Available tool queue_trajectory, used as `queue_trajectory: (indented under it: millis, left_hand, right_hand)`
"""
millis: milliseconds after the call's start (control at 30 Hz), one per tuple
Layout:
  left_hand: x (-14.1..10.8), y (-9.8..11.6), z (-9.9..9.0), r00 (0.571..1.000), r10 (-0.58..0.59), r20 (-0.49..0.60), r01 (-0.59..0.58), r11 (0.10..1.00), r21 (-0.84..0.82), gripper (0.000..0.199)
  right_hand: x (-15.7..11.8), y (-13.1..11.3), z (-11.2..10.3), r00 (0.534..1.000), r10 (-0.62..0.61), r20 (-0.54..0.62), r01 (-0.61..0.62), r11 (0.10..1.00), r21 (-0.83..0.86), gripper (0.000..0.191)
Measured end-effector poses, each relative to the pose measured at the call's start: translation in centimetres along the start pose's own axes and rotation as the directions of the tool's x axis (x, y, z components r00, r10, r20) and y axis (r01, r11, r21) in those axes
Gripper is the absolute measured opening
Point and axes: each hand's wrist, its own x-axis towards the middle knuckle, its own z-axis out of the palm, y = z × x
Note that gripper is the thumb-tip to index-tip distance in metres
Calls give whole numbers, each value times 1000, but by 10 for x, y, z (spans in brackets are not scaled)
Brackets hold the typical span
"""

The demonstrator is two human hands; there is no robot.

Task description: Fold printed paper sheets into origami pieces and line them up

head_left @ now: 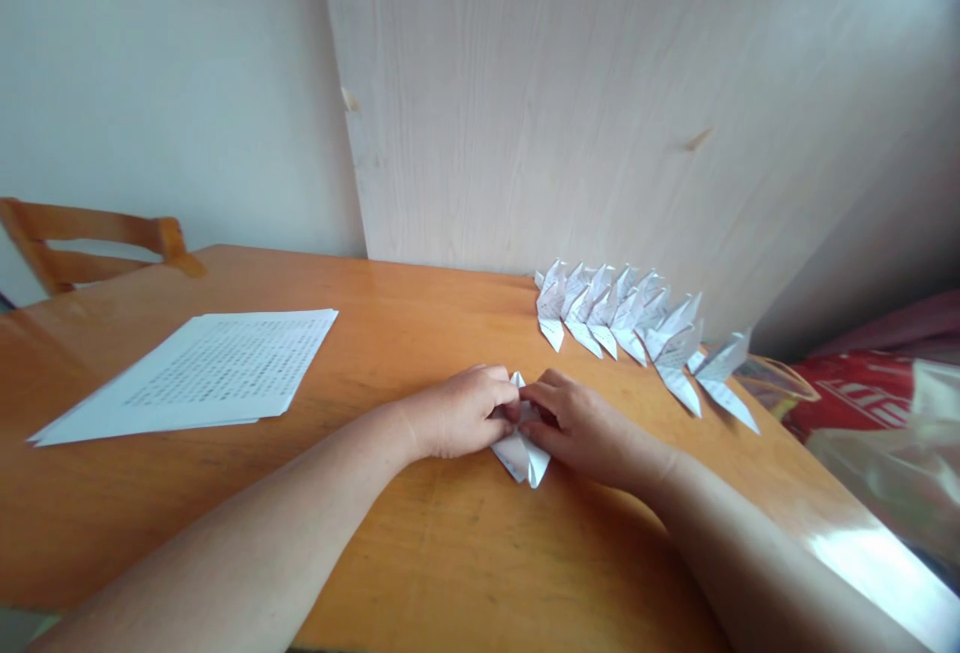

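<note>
A partly folded piece of white paper [523, 458] lies on the wooden table [420, 553] in front of me, its lower flaps spread and one tip pointing away. My left hand [474, 411] grips its left side with thumb and fingers closed. From the right, my right hand [574, 425] pinches the same paper, fingertips close to those of the left. Both hands cover the middle of the paper, so its inner folds are hidden. Farther off to the right stand several folded paper figures [604, 308] in rows, with pointed upright tips.
On the left of the table lies a stack of printed sheets [240, 368]. A wooden chair [105, 228] stands beyond the far left corner. A pale board [525, 113] leans behind the table. Red and clear plastic bags [855, 398] sit past the right edge.
</note>
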Motion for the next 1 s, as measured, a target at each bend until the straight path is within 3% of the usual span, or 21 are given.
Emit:
queue_trajectory:
  millis: [133,233,400,567,667,767,1000]
  left_hand:
    - [-1,-2,-2,1000,-3,27,4,1000,-8,12]
    - [-1,-5,-2,999,-11,31,12,1000,-27,14]
    - [2,-11,1,999,-16,43,17,999,-38,16]
    - [4,-12,3,998,-43,44,44,999,-21,13]
    - [4,-10,3,999,-30,45,30,1000,3,13]
    - [4,-9,3,998,-39,48,38,999,23,14]
    - [6,-11,4,998,-28,52,26,999,44,13]
  right_hand:
    - [-3,-2,-6,999,32,0,-32,999,26,12]
    - [-4,-5,-12,997,50,-65,-46,997,64,12]
    - [-13,-25,-32,969,-62,-241,100,984,147,9]
    - [-31,-56,-46,953,-158,-259,186,979,89,9]
    - [-43,-71,-40,958,-141,-248,150,989,17,8]
    - [-53,-80,-26,963,-49,-265,51,999,0,5]
    - [-59,-83,-1,923,55,-382,-108,987,-119,4]
